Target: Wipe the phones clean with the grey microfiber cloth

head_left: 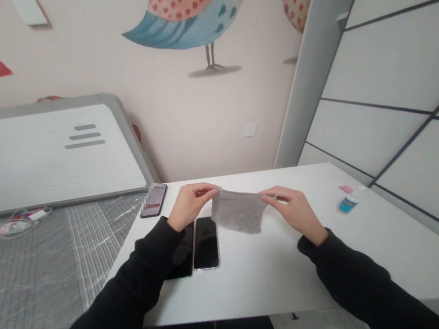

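Nearest edge of the desk first: left dark phone and right dark phone lay side by side toward the left edge, screens up. The left sleeve hid part of the former.

Past those, about mid-desk, I had the gray cloth drawn out between two hands. Left hand was pinched on its upper left corner, right hand on its upper right. Lower edge hung down; couldn't tell if it brushed the desktop or the phone behind it.

My read on progress: cloth grasped and opened out, done. Release, not done; both corners were firmly pinched. Everything else sat ungripped.

Far side: third phone, screen lit, at the far left corner. Blue-labelled bottle near the far right corner, pink piece just beside it. Wall socket beyond the far edge.
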A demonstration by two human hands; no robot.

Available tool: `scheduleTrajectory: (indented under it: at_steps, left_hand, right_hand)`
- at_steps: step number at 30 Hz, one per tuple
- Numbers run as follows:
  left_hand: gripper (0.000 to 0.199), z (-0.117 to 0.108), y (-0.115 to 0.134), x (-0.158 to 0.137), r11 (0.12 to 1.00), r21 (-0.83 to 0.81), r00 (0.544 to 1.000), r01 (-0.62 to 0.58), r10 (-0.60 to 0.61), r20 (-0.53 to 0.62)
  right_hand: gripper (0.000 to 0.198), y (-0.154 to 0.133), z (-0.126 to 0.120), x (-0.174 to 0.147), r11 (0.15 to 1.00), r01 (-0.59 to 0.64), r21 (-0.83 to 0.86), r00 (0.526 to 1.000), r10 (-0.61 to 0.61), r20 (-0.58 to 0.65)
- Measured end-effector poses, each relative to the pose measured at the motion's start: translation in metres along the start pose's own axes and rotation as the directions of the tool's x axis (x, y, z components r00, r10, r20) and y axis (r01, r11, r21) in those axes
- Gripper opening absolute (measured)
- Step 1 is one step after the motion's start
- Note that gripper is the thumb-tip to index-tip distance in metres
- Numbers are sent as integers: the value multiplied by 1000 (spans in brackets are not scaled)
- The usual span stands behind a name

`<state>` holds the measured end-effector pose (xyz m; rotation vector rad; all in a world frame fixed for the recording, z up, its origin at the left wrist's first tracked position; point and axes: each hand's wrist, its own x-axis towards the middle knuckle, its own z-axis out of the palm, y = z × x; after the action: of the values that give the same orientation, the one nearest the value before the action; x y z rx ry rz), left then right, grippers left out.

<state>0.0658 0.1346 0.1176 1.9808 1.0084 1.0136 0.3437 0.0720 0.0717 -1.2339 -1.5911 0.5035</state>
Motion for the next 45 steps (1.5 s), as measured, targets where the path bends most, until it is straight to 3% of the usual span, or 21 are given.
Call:
scheduleTrajectory:
  at_steps: [4, 9, 12, 15, 18, 20, 22, 25, 29, 31, 33, 35, 38, 40, 42, 45]
  left_hand:
    - [20, 2, 13, -4, 986, 71, 988, -152, 149, 47]
    - [23, 33, -8, -62, 960, 105, 923, -260, 214, 321]
    - [27, 48, -21, -94, 934, 148, 855, -324, 222, 469]
    - [28, 56, -20, -103, 829, 323, 787, -456, 206, 581]
    - [42, 67, -21, -93, 686, 537, 808, -491, 127, 575]
    - [66, 74, -29, -80, 594, 640, 809, -488, 32, 587]
    - [87, 77, -42, -67, 552, 674, 791, -491, -42, 610]
    - [97, 72, -58, -50, 539, 670, 769, -511, -61, 636]
    - [102, 63, -65, -45, 543, 624, 733, -562, -22, 680]
    - [92, 60, -65, -50, 542, 575, 699, -613, 32, 714]
    - [85, 57, -64, -56, 531, 546, 682, -648, 85, 726]
    - [81, 49, -64, -61, 528, 554, 706, -644, 130, 696]
    - [70, 28, -71, -65, 521, 640, 805, -565, 176, 566]
    - [72, 12, -84, -73, 493, 689, 842, -531, 222, 491]
    - [72, -4, -102, -89, 478, 739, 880, -475, 229, 417]
    - [69, -19, -125, -127, 498, 801, 943, -333, 161, 291]
  right_hand:
    - [26, -7, -23, 3, 986, 160, -48, 987, -161, -3]
    - [22, 24, -27, -65, 900, 360, -247, 931, -328, 161]
    - [19, 40, -20, -112, 877, 354, -325, 928, -288, 235]
    - [19, 43, -16, -130, 866, 320, -383, 941, -242, 238]
    - [28, 44, -9, -115, 867, 304, -395, 942, -211, 262]
    - [41, 49, 0, -98, 858, 305, -414, 921, -155, 357]
    - [59, 58, 12, -84, 837, 295, -461, 888, -62, 455]
    - [74, 70, 28, -77, 829, 245, -503, 869, 42, 493]
    - [70, 71, 29, -81, 915, 136, -381, 961, -29, 275]
    - [55, 68, 15, -85, 924, 64, -378, 994, -25, 106]
    - [34, 68, -9, -88, 914, -43, -403, 992, -8, -125]
    - [28, 74, -40, -87, 904, -163, -395, 913, -14, -408]
    - [42, 93, -87, -78, 905, -284, -317, 724, -15, -690]
    - [60, 108, -110, -66, 917, -319, -237, 686, 51, -726]
    - [64, 119, -121, -53, 931, -336, -144, 725, 158, -671]
    - [47, 117, -109, -40, 943, -331, 20, 811, 296, -505]
